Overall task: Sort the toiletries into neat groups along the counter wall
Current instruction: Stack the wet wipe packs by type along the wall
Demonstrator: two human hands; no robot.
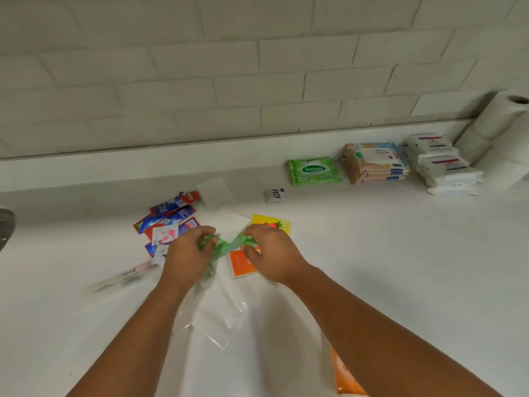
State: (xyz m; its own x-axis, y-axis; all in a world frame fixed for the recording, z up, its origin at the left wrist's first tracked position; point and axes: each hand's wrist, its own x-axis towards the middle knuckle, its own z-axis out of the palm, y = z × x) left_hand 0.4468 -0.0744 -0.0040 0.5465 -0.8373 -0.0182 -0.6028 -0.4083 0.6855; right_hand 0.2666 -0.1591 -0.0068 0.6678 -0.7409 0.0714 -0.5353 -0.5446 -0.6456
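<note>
Left hand [187, 250] and right hand [269, 252] reach forward side by side over the white desk [400, 267], fingers pinched shut on a green-topped clear bag [226, 246] stretched between them. Along the wall: one green Sanicare wipes pack [314, 170], one beige stack [373, 163], one white stack [445, 164]. Loose red-blue sachets [169, 219] lie left of the hands; an orange packet [242, 263] lies partly hidden beneath the right hand.

a smooth white counter [400, 253] with a faint sheen carries glossy foil-like sachets [171, 216], a clear crinkled plastic bag [220, 316], soft paper rolls [498, 121], below matt painted brick [200, 67].
</note>
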